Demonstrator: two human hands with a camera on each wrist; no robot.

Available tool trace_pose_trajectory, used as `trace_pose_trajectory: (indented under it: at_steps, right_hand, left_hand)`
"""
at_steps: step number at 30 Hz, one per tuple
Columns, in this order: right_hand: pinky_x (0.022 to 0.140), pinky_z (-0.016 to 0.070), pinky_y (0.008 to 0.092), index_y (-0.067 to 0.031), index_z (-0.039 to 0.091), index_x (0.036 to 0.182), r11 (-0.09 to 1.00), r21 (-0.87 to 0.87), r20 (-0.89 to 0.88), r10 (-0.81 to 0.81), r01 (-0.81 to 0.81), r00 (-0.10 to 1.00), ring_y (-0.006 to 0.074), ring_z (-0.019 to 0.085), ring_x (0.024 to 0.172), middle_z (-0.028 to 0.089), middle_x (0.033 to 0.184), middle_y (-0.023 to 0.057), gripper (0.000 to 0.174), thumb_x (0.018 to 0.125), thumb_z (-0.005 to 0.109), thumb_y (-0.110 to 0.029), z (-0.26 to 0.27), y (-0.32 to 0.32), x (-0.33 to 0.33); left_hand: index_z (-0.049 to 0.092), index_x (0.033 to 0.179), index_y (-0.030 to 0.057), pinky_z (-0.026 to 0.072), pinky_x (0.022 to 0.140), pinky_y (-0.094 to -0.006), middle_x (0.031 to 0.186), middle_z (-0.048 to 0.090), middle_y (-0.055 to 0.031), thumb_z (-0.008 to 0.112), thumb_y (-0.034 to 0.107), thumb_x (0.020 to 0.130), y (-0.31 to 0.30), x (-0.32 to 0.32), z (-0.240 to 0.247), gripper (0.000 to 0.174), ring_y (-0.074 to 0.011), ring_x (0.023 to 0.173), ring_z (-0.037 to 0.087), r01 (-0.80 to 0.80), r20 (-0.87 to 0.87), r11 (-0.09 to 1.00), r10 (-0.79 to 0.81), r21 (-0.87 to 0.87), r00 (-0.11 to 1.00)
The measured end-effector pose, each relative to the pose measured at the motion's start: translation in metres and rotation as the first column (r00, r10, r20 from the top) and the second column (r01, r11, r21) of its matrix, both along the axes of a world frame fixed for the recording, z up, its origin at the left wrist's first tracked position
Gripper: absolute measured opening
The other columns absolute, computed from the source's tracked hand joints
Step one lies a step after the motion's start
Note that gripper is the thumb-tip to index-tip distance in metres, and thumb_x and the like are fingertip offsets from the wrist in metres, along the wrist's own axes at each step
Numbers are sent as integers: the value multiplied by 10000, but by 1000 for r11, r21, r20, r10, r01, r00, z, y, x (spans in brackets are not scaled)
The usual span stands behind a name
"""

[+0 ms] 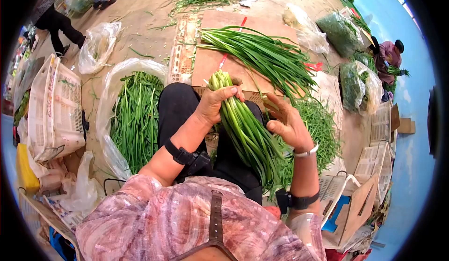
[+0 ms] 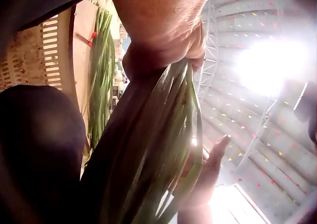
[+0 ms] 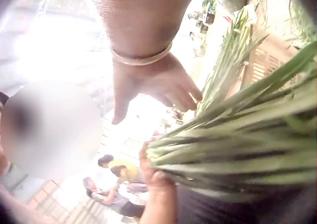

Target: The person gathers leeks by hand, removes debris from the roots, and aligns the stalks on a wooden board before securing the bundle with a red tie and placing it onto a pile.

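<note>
My left hand (image 1: 220,99) grips a thick bunch of garlic chives (image 1: 243,130) close to its pale cut ends, thumb across the stems. The leaves slant down over my lap toward the right. Beside the bunch, my right hand (image 1: 291,125) has its fingers spread and its thumb apart; in the right wrist view that hand (image 3: 153,85) hangs above the stems, fingertips near a few leaves. Another pile of chives (image 1: 262,55) lies on the brown board (image 1: 210,69) ahead, beside a red strip (image 1: 223,60). The left wrist view shows the held leaves (image 2: 153,135) from below.
A plastic-lined container of chives (image 1: 135,116) stands left of my knees. Loose greens (image 1: 318,130) lie at the right. White crates (image 1: 56,106) stand at the far left, and filled plastic bags (image 1: 341,34) at the back right. Other people (image 1: 390,62) are farther off.
</note>
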State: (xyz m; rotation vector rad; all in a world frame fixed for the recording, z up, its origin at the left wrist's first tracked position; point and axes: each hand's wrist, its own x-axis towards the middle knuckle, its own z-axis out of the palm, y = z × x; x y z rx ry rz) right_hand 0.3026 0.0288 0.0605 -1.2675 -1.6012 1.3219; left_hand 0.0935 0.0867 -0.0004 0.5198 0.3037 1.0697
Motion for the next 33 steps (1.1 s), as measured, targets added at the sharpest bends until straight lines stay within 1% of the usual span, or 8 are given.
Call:
trace_pose_trajectory:
  at_steps: [3, 5, 6, 15, 21, 25, 29, 33]
  right_hand:
    - [935, 401, 388, 109, 240, 1323, 968, 246, 423, -54, -58, 904, 394, 498, 1118, 469, 1213, 311, 1107, 583, 781, -511, -1, -14, -34]
    - [967, 381, 379, -12, 191, 1387, 971, 239, 380, -80, -14, 922, 321, 462, 1179, 449, 1273, 231, 1179, 505, 845, -442, -27, -22, -65]
    - [967, 384, 387, -2, 193, 1381, 976, 211, 357, -128, 54, 925, 329, 459, 1177, 433, 1289, 229, 1200, 471, 860, -410, -34, -23, -73]
    - [758, 487, 409, -43, 331, 1303, 930, 303, 398, -321, 207, 860, 384, 593, 917, 594, 1019, 230, 896, 542, 790, -153, -54, -18, -79]
    - [711, 508, 380, -33, 458, 1133, 948, 227, 355, -294, 223, 888, 346, 639, 816, 640, 859, 189, 647, 566, 755, -125, -46, -17, -50]
    - [755, 493, 321, -3, 506, 1078, 955, 223, 229, -249, 198, 941, 217, 638, 834, 646, 894, 137, 532, 590, 707, -64, -20, -4, -25]
    - [752, 482, 289, 3, 542, 1046, 971, 146, 246, -220, 188, 944, 149, 599, 801, 638, 883, 74, 482, 589, 693, -30, 6, 13, 22]
    - [731, 476, 272, -1, 563, 1015, 963, 125, 358, -270, 241, 894, 130, 588, 784, 633, 869, 56, 439, 593, 684, -15, 42, 44, 64]
  left_hand:
    - [606, 835, 17, 508, 681, -306, 803, 618, -88, 633, 131, 765, 1, -1, -6, 136, -185, 767, 605, -5, -203, 998, 16, 55, 979]
    - [579, 893, 43, 484, 718, -289, 850, 598, -55, 593, 74, 784, -1, 6, -20, 114, -163, 793, 594, -164, -460, 879, 383, 447, 801]
    - [541, 969, 39, 483, 705, -296, 850, 587, -58, 566, 46, 805, -3, 5, -8, 166, -161, 791, 593, -162, -170, 987, 159, -1, 972]
    - [580, 892, 9, 497, 600, -281, 765, 601, -56, 664, 29, 770, -16, 23, 15, 150, -156, 654, 593, -471, -257, 882, 461, 24, 849]
    - [587, 882, 38, 500, 624, -270, 770, 608, -33, 714, 103, 763, -18, 34, 27, 186, -136, 706, 603, -323, -193, 946, 316, -5, 929]
    - [497, 1155, 65, 464, 773, -287, 1019, 577, -27, 697, 271, 794, -7, 35, 41, 461, -110, 923, 553, -139, -139, 967, 171, 214, 975]
    - [337, 1355, 107, 408, 925, -348, 1267, 473, -46, 571, 462, 843, 33, 35, 6, 665, -177, 1115, 475, 215, 65, 972, -221, 91, 973]
    - [412, 1285, 27, 376, 972, -360, 1335, 406, -177, 577, 371, 838, 96, 32, 33, 587, -291, 1188, 447, -89, -478, 904, 303, 419, 824]
